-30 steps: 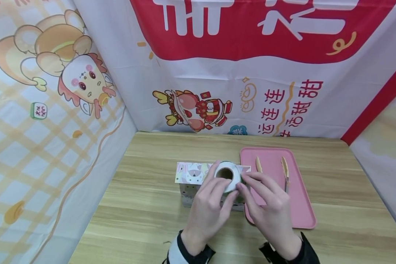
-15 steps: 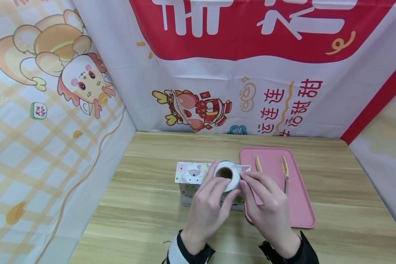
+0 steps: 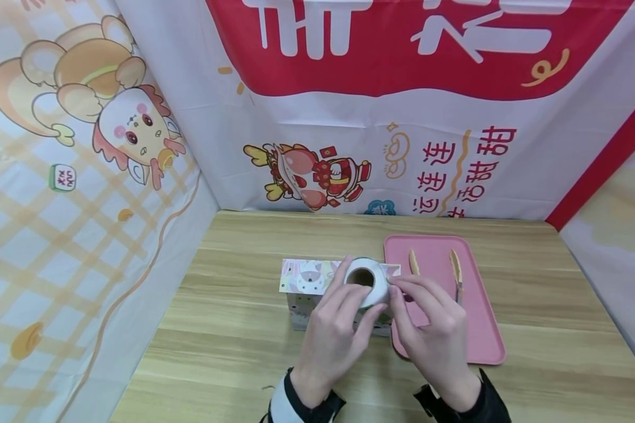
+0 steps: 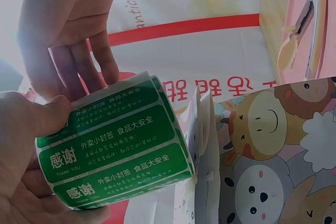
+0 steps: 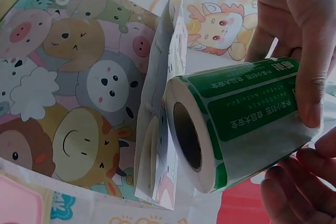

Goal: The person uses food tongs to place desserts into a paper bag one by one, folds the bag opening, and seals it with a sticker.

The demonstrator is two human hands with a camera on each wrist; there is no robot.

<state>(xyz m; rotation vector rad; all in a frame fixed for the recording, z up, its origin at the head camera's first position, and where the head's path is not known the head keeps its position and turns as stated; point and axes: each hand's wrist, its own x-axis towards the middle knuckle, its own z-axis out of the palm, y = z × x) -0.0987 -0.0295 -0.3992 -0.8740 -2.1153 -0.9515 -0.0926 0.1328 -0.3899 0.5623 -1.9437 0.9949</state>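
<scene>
A roll of green "thank you" stickers (image 3: 379,288) is held over the animal-print paper bag (image 3: 308,279). My left hand (image 3: 334,323) grips the roll, thumb pressed on the printed labels (image 4: 113,153), its fingers around the other side. At the roll's right edge my right hand (image 3: 438,323) pinches with thumb and fingertips, which mostly hide what lies between them. A bare whitish strip (image 5: 268,153) shows beside the green labels near those fingertips. The roll's open core (image 5: 187,136) faces the bag, whose folded top flap (image 5: 163,114) stands right next to it.
To the right lies a pink tray (image 3: 484,338) bearing metal tongs (image 3: 458,276) with tan tips. The tray's left side is partly behind the bag and right hand. Printed cloth walls (image 3: 317,111) rise behind and beside the wooden table (image 3: 217,329).
My right fingertips have shifted slightly right, away from the roll's edge, still pinched together. The roll has turned a little in my left hand, which stays in place.
</scene>
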